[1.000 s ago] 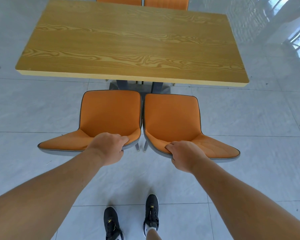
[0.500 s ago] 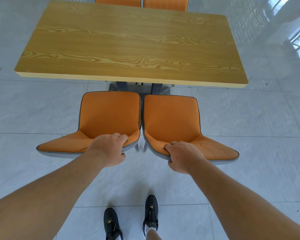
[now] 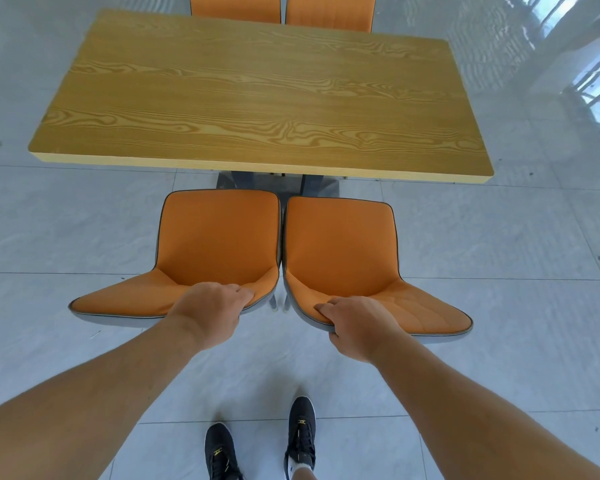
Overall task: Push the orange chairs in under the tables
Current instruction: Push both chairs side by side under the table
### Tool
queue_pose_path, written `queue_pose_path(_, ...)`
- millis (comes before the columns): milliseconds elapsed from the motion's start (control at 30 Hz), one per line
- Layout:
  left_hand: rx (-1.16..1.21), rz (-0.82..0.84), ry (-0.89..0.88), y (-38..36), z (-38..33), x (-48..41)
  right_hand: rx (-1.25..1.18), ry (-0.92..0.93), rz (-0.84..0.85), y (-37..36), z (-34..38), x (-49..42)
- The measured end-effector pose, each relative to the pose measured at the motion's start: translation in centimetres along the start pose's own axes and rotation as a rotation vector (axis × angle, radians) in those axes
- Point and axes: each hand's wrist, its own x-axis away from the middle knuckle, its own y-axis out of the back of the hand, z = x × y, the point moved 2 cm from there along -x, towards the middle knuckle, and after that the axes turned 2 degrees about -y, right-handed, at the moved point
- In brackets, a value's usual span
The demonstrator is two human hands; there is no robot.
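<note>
Both hands are clamped on chair backs in the lower middle of the frame. Left hand curls its fingers over the top edge of the left orange chair, gripping it near that backrest's right end; right hand is closed the same way on the top edge of the right orange chair, near that backrest's left end, thumb tucked under the grey shell. Bare forearms run in from the two bottom corners

These two chairs stand side by side at centre frame, their inner edges almost touching, seats pointing toward the wooden table. Their front seat edges lie just short of the table's near edge, with a strip of dark table base showing between, so neither seat is under the top yet

Filling the upper half of the frame, the table has a yellow-brown grain top. Beyond its far edge, at the top of the frame, the backs of two more orange chairs show, set close against it

Pale grey floor tiles lie all around, and two black sneakers stand at the bottom centre
</note>
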Motion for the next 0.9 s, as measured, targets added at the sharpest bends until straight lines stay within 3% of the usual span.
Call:
queue_pose_path(267, 0.054, -0.036, -0.076, 0.19, 0.80, -0.05, 0.022, 0.028, 0.005, 0.31, 0.22, -0.43)
queue_pose_path(667, 0.017, 0.066, 0.013, 0.01, 0.75, 0.36, 0.023, 0.015, 0.023, 0.30, 0.25, -0.42)
queue_pose_path(900, 0.027, 0.137, 0.159, 0.25, -0.13, -0.25, 0.005, -0.044, 0.058, -0.10, 0.39, -0.77)
